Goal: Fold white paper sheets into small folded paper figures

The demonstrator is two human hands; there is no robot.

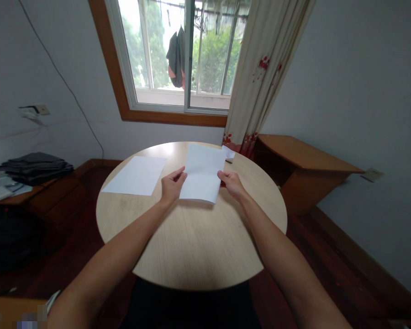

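Note:
A white sheet of paper (202,176) is held up between my two hands, over the far half of a round wooden table (198,242). Its near edge curves slightly and sits a little off the tabletop. My left hand (171,184) pinches the left edge, thumb on top and fingers mostly underneath. On the opposite edge my right hand (232,183) grips the paper in the same way. Another white sheet (136,175) lies flat on the table, left of my left hand.
A small folded white paper (228,153) and a dark thin item lie at the table's far right. A wooden desk (308,155) stands to the right by the curtain (263,68). Dark folded cloth (36,167) rests on a low cabinet at left, above a black bag (13,237).

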